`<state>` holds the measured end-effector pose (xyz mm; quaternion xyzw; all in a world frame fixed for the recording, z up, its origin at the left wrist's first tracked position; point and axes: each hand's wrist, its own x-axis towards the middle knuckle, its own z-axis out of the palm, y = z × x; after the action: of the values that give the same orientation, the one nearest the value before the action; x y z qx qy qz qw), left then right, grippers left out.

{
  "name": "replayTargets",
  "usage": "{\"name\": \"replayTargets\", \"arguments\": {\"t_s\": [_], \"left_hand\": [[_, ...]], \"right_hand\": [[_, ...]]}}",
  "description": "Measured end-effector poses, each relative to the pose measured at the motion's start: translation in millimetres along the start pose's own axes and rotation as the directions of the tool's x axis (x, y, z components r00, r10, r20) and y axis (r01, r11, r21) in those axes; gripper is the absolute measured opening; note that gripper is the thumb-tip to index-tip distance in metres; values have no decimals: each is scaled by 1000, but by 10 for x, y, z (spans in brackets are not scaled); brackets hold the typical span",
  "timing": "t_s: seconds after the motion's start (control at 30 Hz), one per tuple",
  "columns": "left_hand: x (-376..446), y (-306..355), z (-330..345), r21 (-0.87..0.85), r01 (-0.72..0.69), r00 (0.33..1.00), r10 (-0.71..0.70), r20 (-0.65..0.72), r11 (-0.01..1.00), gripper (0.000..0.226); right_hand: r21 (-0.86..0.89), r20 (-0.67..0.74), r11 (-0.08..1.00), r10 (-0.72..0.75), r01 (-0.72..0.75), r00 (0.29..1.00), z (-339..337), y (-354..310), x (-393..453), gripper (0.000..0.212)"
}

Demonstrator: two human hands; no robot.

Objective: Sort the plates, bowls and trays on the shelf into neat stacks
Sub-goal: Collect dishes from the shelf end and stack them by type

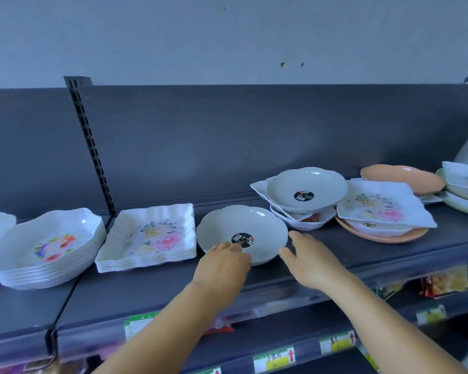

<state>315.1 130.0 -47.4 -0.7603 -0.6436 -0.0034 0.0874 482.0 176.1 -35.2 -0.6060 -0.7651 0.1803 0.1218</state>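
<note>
Left hand grips near rim of grey bowl at shelf front edge, fingers curled over it; right hand open beside bowl, holding nothing.

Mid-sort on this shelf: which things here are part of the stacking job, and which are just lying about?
Part of the job:
grey bowl under the left hand
second grey bowl
square floral stack
scalloped floral stack
loose floral tray
peach plates

Lying about:
price tags
packets on the lower shelf
</note>
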Motion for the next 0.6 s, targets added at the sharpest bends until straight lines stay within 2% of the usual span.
{"name": "replayTargets", "arguments": {"t_s": [0.13, 0.3, 0.33, 0.43, 0.5, 0.6], "left_hand": [[-35, 54, 61, -16, 35, 999, -35, -18, 999, 32], [-83, 87, 131, -30, 109, 994, -110, -26, 994, 27], [-99, 94, 147, -51, 119, 990, -123, -64, 992, 26], [-146, 52, 164, -150, 173, 963, -199, -181, 973, 53], [-170, 23, 134, -173, 215, 924, -257, -283, 961, 61], [-159, 29, 47, -367, 262, 889, -371, -269, 893, 64]], "right_hand": [[206, -18, 975, 84, -79, 996, 118, 19, 147, 29], [508, 13, 847, 170, -153, 985, 142, 1, 226, 21], [536, 7, 830, 175, -151, 985, 124, 3, 215, 21], [603, -45, 791, 166, -106, 985, 50, 35, 182, 22], [629, -87, 774, 161, -71, 983, -7, 61, 173, 27], [678, -148, 735, 165, -21, 975, -93, 98, 187, 32]]}}
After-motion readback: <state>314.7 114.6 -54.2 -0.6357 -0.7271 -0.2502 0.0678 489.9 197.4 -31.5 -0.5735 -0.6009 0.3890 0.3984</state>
